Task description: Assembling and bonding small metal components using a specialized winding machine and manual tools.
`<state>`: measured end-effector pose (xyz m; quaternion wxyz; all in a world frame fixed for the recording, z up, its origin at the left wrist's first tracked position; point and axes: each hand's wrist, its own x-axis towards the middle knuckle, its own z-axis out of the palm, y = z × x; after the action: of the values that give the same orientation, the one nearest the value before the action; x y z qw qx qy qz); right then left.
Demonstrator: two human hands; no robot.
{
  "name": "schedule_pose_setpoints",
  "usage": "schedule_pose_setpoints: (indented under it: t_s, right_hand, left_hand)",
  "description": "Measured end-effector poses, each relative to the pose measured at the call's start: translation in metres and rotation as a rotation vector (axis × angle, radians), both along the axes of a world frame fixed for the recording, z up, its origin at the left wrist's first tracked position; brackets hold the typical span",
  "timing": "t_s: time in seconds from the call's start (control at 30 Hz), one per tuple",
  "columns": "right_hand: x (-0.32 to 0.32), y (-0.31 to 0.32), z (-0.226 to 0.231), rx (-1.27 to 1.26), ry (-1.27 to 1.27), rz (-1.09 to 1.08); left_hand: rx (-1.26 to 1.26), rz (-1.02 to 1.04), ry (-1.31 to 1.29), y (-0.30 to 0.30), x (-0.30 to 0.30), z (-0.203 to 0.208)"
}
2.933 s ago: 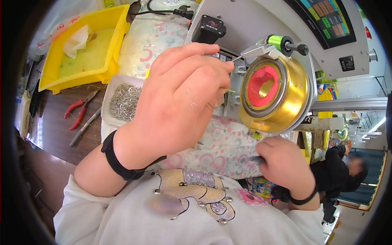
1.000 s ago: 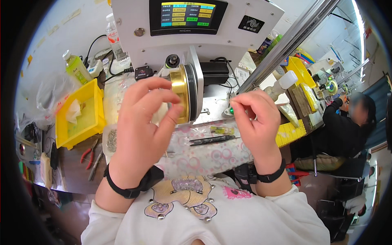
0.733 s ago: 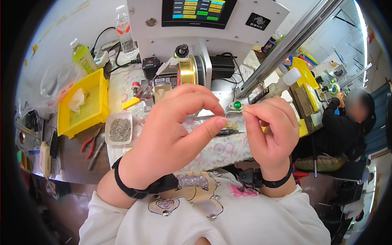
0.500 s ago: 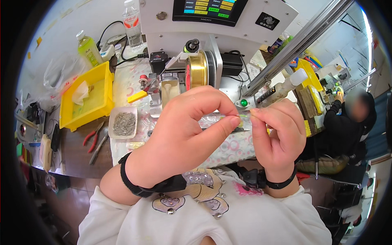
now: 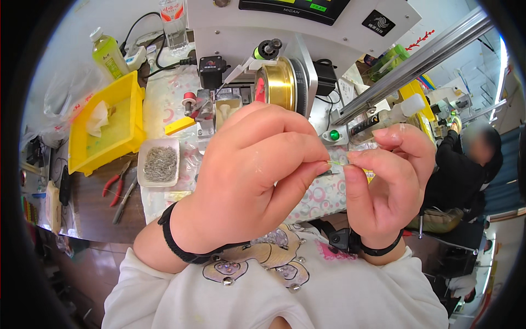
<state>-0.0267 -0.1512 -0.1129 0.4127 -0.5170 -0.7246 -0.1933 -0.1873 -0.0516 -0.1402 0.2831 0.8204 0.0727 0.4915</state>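
A short, thin yellow-green line [image 5: 336,163] stretches between my two hands, in front of the machine. My left hand [image 5: 257,164] pinches one end of it between thumb and forefinger, its other fingers curled behind. At the other end, the thumb and forefinger of my right hand [image 5: 386,183] are closed on the line, while the remaining fingers bend loosely above. Whatever lies inside the left fingertips is hidden. Beyond my left hand stands the machine's gold spool [image 5: 279,85], partly covered by the knuckles.
A white dish [image 5: 176,164] of small wiry metal pieces sits left, beside red-handled pliers [image 5: 116,189] and a yellow tray [image 5: 137,118]. A green button [image 5: 334,135] and slanting metal rail [image 5: 411,66] stand right. A person in black [image 5: 457,175] sits farther right.
Both hands shift slightly right in view, still pinching the line. The right hand's upper fingers have lifted and spread from the pinch. My view has tilted down a little.
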Motion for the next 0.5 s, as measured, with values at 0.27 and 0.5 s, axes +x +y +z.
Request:
schedule_pose_setpoints:
  t_s: [0.27, 0.5]
  right_hand:
    - [-0.003, 0.007, -0.002, -0.149, -0.050, 0.050]
    - [-0.008, 0.010, -0.004, -0.186, -0.039, 0.085]
  left_hand:
    - [-0.007, 0.012, -0.027, 0.009, -0.005, -0.016]
    - [0.024, 0.015, -0.043, 0.009, -0.009, -0.020]
